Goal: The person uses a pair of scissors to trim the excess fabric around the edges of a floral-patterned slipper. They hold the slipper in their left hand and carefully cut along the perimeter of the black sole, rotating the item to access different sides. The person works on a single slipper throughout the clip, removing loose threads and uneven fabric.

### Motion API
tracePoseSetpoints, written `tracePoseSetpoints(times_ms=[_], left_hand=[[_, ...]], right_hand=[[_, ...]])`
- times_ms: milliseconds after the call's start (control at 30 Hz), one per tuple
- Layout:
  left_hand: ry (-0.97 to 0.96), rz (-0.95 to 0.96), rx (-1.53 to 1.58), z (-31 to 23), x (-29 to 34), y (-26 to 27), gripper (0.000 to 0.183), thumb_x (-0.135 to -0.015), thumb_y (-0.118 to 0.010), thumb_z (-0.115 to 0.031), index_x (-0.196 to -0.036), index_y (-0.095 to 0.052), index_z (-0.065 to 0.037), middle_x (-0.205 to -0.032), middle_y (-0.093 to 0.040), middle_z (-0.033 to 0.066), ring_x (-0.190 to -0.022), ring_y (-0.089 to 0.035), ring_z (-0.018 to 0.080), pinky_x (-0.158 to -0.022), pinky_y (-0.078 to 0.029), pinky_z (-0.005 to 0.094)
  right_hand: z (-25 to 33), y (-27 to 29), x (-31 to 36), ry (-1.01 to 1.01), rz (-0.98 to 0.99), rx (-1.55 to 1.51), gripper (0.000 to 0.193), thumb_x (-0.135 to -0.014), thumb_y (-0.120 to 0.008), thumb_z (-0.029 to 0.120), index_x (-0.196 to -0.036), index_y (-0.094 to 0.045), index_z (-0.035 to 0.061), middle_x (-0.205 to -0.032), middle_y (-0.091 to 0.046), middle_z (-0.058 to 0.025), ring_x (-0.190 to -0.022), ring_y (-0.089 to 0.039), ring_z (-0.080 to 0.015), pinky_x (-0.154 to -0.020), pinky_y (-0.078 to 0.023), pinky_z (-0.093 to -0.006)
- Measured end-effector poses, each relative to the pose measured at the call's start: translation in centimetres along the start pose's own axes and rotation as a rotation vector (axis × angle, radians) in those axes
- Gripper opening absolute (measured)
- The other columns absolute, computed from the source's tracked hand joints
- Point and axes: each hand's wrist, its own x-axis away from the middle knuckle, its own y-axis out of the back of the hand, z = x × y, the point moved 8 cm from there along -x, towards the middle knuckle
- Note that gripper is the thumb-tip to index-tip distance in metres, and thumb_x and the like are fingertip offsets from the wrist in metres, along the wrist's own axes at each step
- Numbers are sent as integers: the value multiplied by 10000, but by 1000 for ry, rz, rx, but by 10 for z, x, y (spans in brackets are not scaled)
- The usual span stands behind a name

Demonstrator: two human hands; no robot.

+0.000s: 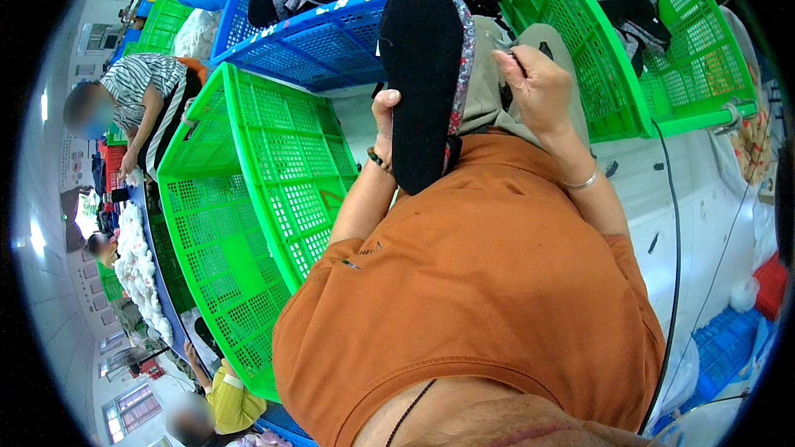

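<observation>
A floral slipper with a black sole [422, 74] stands on end in front of my chest, its sole turned toward me. My left hand [386, 120] is closed on its left edge, the thumb lying against the sole and the other fingers hidden behind it. To the right of the slipper, my right hand [537, 87] is raised over my lap with its fingers curled and thumb pressed in. A small greyish thing seems to show by its fingertips, too unclear to name. This hand is apart from the slipper.
Beyond my knees, a blue crate [331, 41] holds several floral slippers. Green crates stand at my left [286, 174] and right [571, 41], the right one beside more slippers. A black cable [675, 223] hangs at my right. Co-workers [149, 99] work by a table with white stuffing [137, 273].
</observation>
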Motion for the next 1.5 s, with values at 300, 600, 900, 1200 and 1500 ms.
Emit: tracePoseSetpoints(times_ms=[300,600,900,1200,1500], left_hand=[[6,-13,-118,-2,3,4,817,-683,-616,-388,-1347,-359,14,-1270,-494,228,-1092,-554,318,-908,-490,400],[-8,-18,-122,-1,4,-3,832,-681,-605,-397,-1354,-344,15,-1280,-481,232,-1108,-540,333,-905,-490,407],[-31,-18,-89,-1,2,2,828,-674,-617,-384,-1346,-353,21,-1258,-493,246,-1097,-543,348,-907,-490,418],[-8,-10,-109,0,0,4,830,-667,-624,-374,-1342,-355,27,-1245,-497,251,-1068,-560,341,-909,-488,413],[-14,-47,-107,-1,2,5,814,-690,-599,-388,-1351,-349,17,-1248,-501,239,-1061,-567,320,-894,-494,404]], right_hand=[[15,9,2,22,89,25,286,-833,-648,309,-743,-592,44,-658,-552,-99,-538,-531,-257,-472,-400,-319],[21,9,-2,65,75,45,277,-828,-655,308,-757,-618,42,-674,-583,-92,-533,-551,-241,-468,-411,-307],[-3,-1,3,-3,17,-104,338,-843,-609,384,-715,-593,72,-622,-556,-83,-503,-533,-235,-446,-395,-322],[8,2,-2,71,19,3,355,-849,-598,401,-709,-591,75,-625,-557,-74,-513,-540,-235,-440,-395,-332],[-22,-1,1,-161,-61,-172,370,-873,-583,389,-728,-578,49,-608,-536,-117,-504,-520,-273,-461,-396,-341]])
